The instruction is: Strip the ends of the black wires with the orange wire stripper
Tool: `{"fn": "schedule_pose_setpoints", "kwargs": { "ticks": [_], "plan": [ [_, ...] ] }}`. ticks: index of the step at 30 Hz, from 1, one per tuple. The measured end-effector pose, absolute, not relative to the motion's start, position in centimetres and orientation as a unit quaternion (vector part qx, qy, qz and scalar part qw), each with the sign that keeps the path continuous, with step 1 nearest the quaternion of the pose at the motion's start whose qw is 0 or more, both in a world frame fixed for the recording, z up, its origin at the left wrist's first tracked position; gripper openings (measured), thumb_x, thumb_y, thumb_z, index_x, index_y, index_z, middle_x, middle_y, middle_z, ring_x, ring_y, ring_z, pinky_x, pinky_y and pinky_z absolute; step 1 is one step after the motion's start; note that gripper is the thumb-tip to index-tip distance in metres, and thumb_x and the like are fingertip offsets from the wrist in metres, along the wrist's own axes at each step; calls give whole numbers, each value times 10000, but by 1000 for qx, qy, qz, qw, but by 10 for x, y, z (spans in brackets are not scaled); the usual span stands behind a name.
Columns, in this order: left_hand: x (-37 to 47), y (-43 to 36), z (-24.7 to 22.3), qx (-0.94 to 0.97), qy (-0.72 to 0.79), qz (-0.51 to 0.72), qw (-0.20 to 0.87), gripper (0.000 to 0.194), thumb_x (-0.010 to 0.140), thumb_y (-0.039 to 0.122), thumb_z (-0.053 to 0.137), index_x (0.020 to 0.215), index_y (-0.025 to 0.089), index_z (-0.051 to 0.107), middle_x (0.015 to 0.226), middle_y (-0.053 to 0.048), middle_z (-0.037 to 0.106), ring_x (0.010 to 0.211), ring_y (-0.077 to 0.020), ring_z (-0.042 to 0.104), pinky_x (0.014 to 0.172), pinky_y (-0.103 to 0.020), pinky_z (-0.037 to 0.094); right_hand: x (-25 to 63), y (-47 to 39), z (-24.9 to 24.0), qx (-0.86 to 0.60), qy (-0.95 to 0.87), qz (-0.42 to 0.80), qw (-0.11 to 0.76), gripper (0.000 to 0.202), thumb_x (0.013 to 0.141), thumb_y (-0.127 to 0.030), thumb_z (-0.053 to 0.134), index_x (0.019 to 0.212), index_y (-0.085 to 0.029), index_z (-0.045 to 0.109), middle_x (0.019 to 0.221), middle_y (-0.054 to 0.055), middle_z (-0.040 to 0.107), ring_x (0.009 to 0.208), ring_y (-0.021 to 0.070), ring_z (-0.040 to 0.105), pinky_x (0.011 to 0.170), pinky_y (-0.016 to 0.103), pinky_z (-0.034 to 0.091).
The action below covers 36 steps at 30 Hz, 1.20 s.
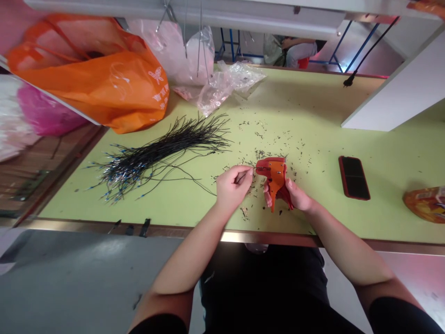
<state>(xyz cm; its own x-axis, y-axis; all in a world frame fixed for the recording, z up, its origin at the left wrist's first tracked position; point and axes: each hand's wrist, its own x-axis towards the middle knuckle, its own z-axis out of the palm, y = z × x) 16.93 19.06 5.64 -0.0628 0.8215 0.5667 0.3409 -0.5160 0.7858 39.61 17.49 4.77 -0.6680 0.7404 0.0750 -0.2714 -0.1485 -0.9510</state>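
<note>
My right hand is wrapped round the handles of a red and orange wire stripper, whose jaws point left. Just left of those jaws, my left hand pinches a thin black wire between thumb and fingertips. The wire's end is at the mouth of the tool; whether the jaws bite it I cannot tell. Further left on the table lies a large bundle of black wires, with blue and silvery ends toward the left. Short black scraps are scattered around the tool.
An orange bag and crumpled clear plastic bags stand at the back left. On the right lie a phone and an orange-wrapped container. A white panel rises behind them, near a hanging black plug. Another person sits beyond the table.
</note>
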Motion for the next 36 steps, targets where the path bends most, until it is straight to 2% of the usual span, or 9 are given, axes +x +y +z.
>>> {"fn": "schedule_pose_setpoints", "kwargs": {
  "ticks": [5,9,14,20,25,31,36],
  "plan": [
    [163,192,57,704,422,555,136,93,955,197,726,924,195,814,574,69,608,515,-67,534,591,-195,468,400,176,55,-217,-586,709,327,709,1037,-846,471,1199,-186,672,1025,109,752,928,231,738,807,383,632],
    [160,193,59,733,416,529,101,124,992,221,707,948,200,821,588,53,647,539,-84,590,639,-213,518,404,176,52,-211,-578,717,327,718,1042,-848,452,1204,-182,663,1036,115,755,951,239,743,816,383,627],
    [159,193,60,736,406,532,101,156,1028,262,695,954,201,817,650,29,717,551,-91,624,638,-222,540,406,175,47,-222,-548,740,320,736,1026,-865,467,1231,-188,670,1005,85,747,918,229,753,831,383,636],
    [158,195,59,746,396,527,92,141,1017,217,687,955,199,812,695,20,760,576,-94,659,656,-221,547,400,174,49,-233,-563,728,316,694,1022,-855,493,1116,-195,681,879,60,729,823,225,740,710,361,632],
    [157,195,59,746,422,506,98,177,1037,266,671,964,209,822,700,11,765,599,-110,679,682,-242,564,400,172,47,-236,-547,729,339,671,1019,-842,525,1086,-192,680,831,38,719,750,208,729,700,367,634],
    [158,195,62,739,404,529,105,138,1013,220,695,942,204,813,735,8,790,611,-104,694,685,-229,556,399,170,49,-254,-543,727,333,676,1006,-862,521,1030,-200,654,781,25,694,716,209,728,652,356,608],
    [158,195,60,728,419,527,132,143,1013,244,697,943,209,817,768,-7,805,662,-122,725,710,-243,569,391,165,50,-278,-531,720,349,674,989,-866,546,953,-200,647,691,-9,633,628,190,669,626,366,609]
  ]
}}
